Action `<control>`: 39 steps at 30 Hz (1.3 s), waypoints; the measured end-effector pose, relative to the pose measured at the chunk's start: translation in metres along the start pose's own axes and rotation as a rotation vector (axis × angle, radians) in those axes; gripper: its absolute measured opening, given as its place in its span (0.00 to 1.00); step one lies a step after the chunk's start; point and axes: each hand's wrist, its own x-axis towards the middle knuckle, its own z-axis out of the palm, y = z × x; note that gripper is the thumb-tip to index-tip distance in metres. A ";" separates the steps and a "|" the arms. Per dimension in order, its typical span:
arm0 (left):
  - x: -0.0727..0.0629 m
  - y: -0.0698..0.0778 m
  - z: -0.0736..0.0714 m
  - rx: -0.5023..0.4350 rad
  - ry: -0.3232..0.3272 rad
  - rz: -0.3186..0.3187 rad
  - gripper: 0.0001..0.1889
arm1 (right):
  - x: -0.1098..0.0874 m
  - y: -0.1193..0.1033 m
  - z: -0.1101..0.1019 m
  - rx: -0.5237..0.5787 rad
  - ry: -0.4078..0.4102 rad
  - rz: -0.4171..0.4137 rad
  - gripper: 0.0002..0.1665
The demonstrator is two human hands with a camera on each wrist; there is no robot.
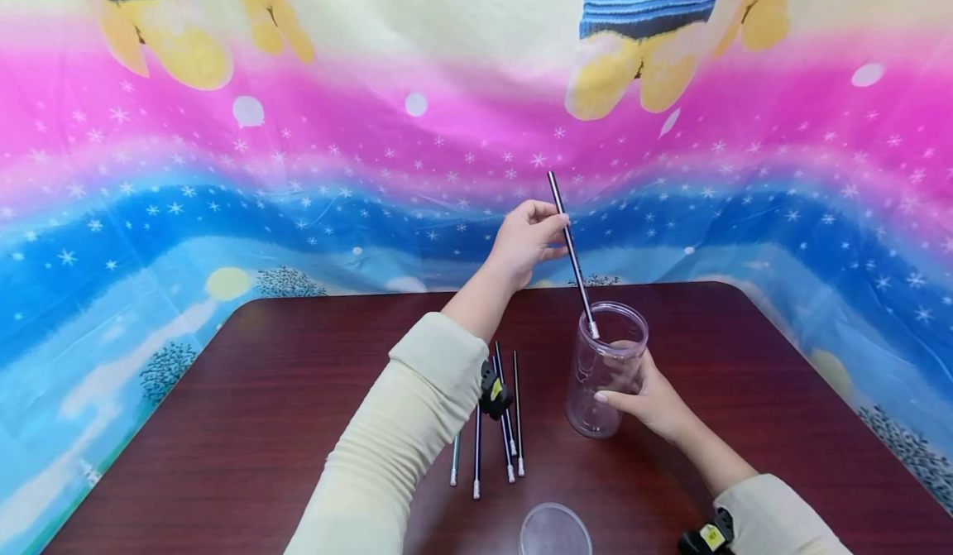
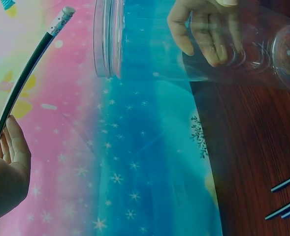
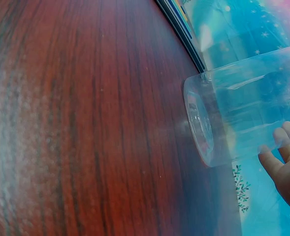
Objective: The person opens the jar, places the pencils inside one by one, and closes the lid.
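Note:
In the head view my left hand (image 1: 524, 241) pinches a dark striped pencil (image 1: 572, 249) near its upper part, its white eraser end pointing down. That end overlaps the jar's mouth in the head view, but the left wrist view shows the pencil (image 2: 29, 73) apart from the rim, above the opening. My right hand (image 1: 651, 398) grips a clear plastic jar (image 1: 584, 389) round its side, thumb in front and fingers behind. The jar is roughly upright, with nothing visible inside. In the right wrist view the fingers of the right hand (image 3: 287, 167) lie against the jar wall (image 3: 248, 103).
Several more pencils (image 1: 477, 456) lie on the dark red wooden table (image 1: 313, 423), partly hidden by my left forearm. A clear round lid (image 1: 554, 530) lies at the near edge of the view. A printed cloth (image 1: 417, 150) hangs behind the table.

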 end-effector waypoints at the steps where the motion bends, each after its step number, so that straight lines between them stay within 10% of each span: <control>1: 0.001 0.000 0.002 -0.003 0.005 0.000 0.09 | 0.000 0.000 0.000 0.003 -0.001 -0.002 0.37; 39: -0.003 -0.065 0.035 0.150 -0.144 -0.070 0.05 | -0.001 0.004 0.000 0.037 -0.022 0.060 0.41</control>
